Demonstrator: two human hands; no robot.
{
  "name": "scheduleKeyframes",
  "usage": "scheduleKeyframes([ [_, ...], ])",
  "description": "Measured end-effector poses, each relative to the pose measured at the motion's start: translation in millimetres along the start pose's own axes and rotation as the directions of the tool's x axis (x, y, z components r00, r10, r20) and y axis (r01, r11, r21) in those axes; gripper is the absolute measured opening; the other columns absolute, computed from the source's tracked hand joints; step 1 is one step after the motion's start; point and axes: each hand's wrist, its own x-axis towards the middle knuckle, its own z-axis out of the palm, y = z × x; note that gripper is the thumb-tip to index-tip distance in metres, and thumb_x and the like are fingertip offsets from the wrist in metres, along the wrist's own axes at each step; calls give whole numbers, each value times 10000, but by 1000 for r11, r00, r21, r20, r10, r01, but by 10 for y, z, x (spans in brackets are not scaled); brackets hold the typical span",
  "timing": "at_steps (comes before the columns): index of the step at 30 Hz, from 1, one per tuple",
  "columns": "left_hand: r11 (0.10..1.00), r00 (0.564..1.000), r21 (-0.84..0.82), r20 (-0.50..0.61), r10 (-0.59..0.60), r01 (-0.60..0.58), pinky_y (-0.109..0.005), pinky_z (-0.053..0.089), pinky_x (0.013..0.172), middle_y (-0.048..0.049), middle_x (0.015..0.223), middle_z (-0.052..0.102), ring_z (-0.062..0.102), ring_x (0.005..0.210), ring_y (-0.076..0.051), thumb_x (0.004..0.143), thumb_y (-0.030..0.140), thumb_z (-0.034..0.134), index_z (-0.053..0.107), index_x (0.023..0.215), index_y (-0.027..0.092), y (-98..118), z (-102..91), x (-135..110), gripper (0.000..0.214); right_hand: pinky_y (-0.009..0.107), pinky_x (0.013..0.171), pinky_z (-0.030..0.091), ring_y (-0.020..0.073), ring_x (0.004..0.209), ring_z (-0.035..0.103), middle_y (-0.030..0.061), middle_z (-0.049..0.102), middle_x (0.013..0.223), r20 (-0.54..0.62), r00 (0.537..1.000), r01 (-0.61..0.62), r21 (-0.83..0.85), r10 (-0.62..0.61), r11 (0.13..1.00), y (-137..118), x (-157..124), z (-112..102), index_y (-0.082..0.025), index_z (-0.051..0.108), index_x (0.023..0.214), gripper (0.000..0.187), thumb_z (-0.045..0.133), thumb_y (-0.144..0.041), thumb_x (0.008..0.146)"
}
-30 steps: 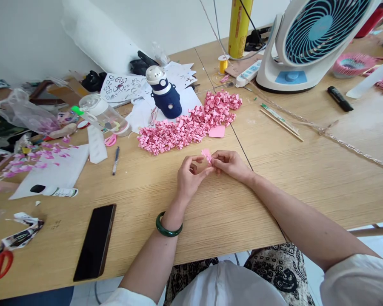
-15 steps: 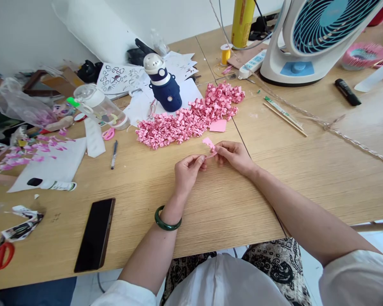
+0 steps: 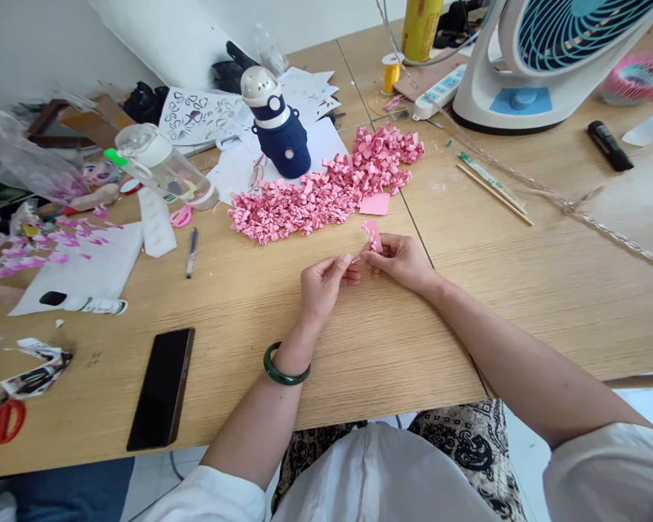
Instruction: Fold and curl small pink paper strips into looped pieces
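Observation:
Above the table, my right hand (image 3: 400, 262) pinches a small piece of pink paper (image 3: 375, 235) with a fringed, curled edge. My left hand (image 3: 325, 286) is closed just beside it, thumb against forefinger, on what looks like a thin end of the same pink paper; the fingers partly hide it. Beyond my hands stretches a long heap of curled pink paper pieces (image 3: 305, 206). A flat square of pink paper (image 3: 375, 204) lies at the heap's near edge. A dark green bangle (image 3: 286, 366) circles my left wrist.
A dark phone (image 3: 161, 389) lies at the near left, with red-handled scissors (image 3: 0, 428) farther left. A pen (image 3: 192, 253), a clear bottle (image 3: 166, 167) and a blue bottle (image 3: 280, 138) stand or lie beyond. A fan (image 3: 522, 80), thin sticks (image 3: 495, 194) and a marker (image 3: 609, 145) are to the right.
The pink paper piece has turned more upright in my right hand, its fringe now facing left. My hands have drawn slightly apart. The whole view has shifted a little.

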Motion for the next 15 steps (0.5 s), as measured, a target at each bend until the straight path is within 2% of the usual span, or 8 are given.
scheduleKeyframes([
  [5, 1000, 1000, 9, -19, -2, 3, -298, 642, 641, -68, 797, 791, 722, 648, -155, 712, 533, 869, 798, 869, 139, -20, -12, 5, 430, 246, 523, 459, 97, 523, 540, -28, 596, 639, -7, 1000, 0, 21, 0, 1000, -26, -6, 0, -177, 611, 781, 312, 787, -433, 801],
  [10, 992, 998, 108, 10, 66, -67, -271, 605, 633, -41, 744, 776, 707, 598, -140, 774, 541, 818, 785, 847, 156, -48, -28, 2, 394, 252, 554, 477, 111, 589, 554, 16, 665, 719, 5, 1000, 1, -44, -1, 999, -13, -20, 12, -155, 675, 813, 342, 809, -468, 781],
  [15, 964, 989, 232, -29, 143, -132, -254, 568, 636, -26, 709, 766, 716, 617, -147, 829, 482, 782, 773, 817, 181, -40, -29, -25, 301, 251, 532, 451, 114, 588, 542, 17, 658, 707, 3, 1000, 1, -62, -1, 998, 10, -20, 31, -159, 680, 787, 388, 839, -510, 745],
])
